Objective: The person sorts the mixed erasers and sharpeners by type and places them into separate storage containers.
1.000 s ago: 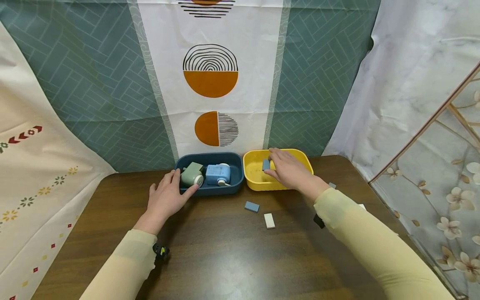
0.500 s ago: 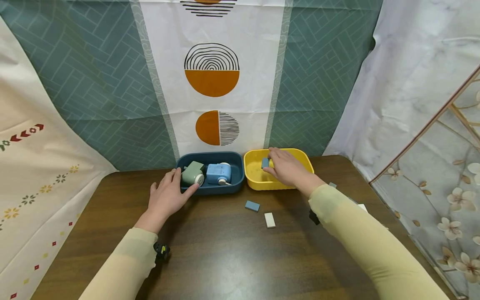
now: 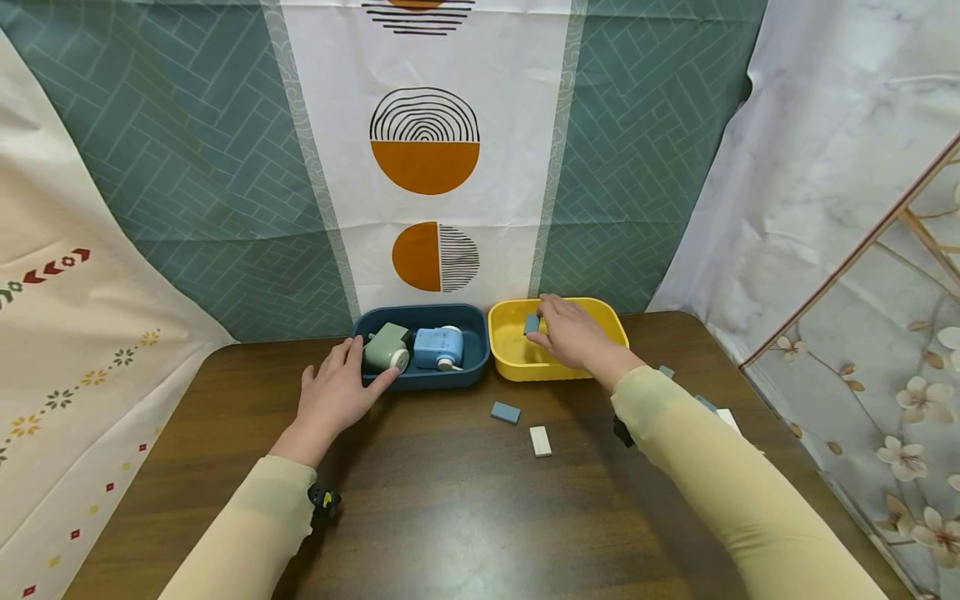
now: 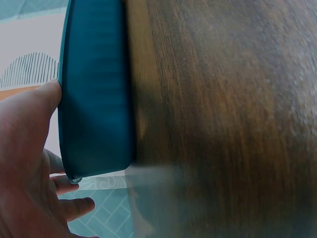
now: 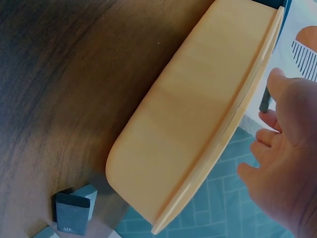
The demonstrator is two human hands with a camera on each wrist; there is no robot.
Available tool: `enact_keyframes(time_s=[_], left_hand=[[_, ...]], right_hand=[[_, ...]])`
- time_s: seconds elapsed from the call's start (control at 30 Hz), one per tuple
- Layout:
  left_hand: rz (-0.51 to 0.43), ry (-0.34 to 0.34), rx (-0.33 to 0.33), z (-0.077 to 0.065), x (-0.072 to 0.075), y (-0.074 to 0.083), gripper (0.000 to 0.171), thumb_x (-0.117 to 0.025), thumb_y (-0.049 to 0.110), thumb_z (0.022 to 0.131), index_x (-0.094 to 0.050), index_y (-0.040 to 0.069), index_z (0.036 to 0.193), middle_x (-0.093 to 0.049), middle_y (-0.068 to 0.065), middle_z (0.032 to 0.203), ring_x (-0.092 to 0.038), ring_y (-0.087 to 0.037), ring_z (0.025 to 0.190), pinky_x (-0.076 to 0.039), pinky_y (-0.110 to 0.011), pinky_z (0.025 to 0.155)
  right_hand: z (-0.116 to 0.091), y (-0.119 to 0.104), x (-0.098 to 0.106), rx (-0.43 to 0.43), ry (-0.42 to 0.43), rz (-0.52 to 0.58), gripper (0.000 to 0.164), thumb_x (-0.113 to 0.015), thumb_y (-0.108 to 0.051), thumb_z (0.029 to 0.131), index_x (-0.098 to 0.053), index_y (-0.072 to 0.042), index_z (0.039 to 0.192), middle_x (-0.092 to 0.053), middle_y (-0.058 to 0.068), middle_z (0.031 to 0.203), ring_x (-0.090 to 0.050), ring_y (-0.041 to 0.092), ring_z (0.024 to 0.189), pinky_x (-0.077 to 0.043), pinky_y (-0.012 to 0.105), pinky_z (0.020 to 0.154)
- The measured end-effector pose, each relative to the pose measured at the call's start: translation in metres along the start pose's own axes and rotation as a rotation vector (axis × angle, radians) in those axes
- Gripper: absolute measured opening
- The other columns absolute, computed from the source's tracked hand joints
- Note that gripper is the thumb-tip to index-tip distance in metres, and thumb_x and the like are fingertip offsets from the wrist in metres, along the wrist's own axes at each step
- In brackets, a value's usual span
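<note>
My right hand [image 3: 573, 335] pinches a small blue-grey block [image 3: 532, 324] between thumb and fingers over the yellow bin [image 3: 517, 372]. In the right wrist view the block [image 5: 265, 100] shows edge-on, above the bin's rim. My left hand [image 3: 335, 392] rests at the left front corner of the dark blue bin [image 3: 438, 381], fingers spread. Its thumb touches the front rim in the left wrist view, and the other fingers lie along the bin's end. Inside the blue bin sit a green boxy object [image 3: 386, 347] with a white round end and a light blue one [image 3: 437, 347].
A blue-grey block [image 3: 506, 412] and a white block [image 3: 540, 442] lie on the brown table [image 3: 450, 517] before the bins. More blocks [image 3: 727, 419] lie at the right, partly behind my right sleeve. A patterned cloth [image 3: 420, 267] hangs right behind the bins.
My right forearm has shifted slightly left, showing more of the blocks at the right. The pinched block stays over the yellow bin. My left hand has not visibly moved.
</note>
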State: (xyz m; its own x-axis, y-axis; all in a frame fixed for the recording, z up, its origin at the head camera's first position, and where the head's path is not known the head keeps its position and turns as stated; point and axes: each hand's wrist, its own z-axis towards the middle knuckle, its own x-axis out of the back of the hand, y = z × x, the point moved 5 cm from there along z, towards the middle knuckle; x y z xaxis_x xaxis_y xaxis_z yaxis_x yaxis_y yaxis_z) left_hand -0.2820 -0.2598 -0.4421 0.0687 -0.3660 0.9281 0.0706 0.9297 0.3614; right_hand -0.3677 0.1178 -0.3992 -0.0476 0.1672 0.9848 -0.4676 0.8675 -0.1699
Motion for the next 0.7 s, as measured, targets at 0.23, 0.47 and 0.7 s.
enact_keyframes(time_s=[0.23,0.47,0.7], left_hand=[[0.0,-0.001,0.001,0.0003,0.0005,0.0004,0.105,-0.054,0.074,0.106,-0.025,-0.002,0.173,-0.026,-0.031,0.176,-0.029,-0.052,0.159,-0.014,-0.085,0.122],[-0.001,-0.004,0.001,0.0003,0.0008,0.0004,0.106,-0.053,0.075,0.106,-0.025,-0.002,0.173,-0.026,-0.031,0.176,-0.029,-0.051,0.159,-0.014,-0.085,0.122],[0.002,-0.001,0.002,0.0003,0.0009,0.0,0.106,-0.054,0.074,0.106,-0.025,-0.002,0.173,-0.027,-0.031,0.175,-0.029,-0.051,0.159,-0.014,-0.085,0.122]], right_hand=[[0.0038,0.0031,-0.005,-0.017,-0.023,-0.004,0.052,-0.059,-0.04,0.116,-0.051,0.001,0.146,-0.031,0.027,0.175,-0.029,0.042,0.163,-0.023,0.057,0.133],[0.004,0.0025,-0.0046,-0.016,-0.021,-0.018,0.056,-0.06,-0.042,0.115,-0.05,0.002,0.149,-0.032,0.027,0.175,-0.03,0.042,0.163,-0.024,0.057,0.133],[0.0052,0.0004,-0.0048,-0.02,-0.013,-0.04,0.073,-0.06,-0.047,0.114,-0.041,0.004,0.164,-0.031,0.025,0.176,-0.031,0.041,0.163,-0.023,0.056,0.134]])
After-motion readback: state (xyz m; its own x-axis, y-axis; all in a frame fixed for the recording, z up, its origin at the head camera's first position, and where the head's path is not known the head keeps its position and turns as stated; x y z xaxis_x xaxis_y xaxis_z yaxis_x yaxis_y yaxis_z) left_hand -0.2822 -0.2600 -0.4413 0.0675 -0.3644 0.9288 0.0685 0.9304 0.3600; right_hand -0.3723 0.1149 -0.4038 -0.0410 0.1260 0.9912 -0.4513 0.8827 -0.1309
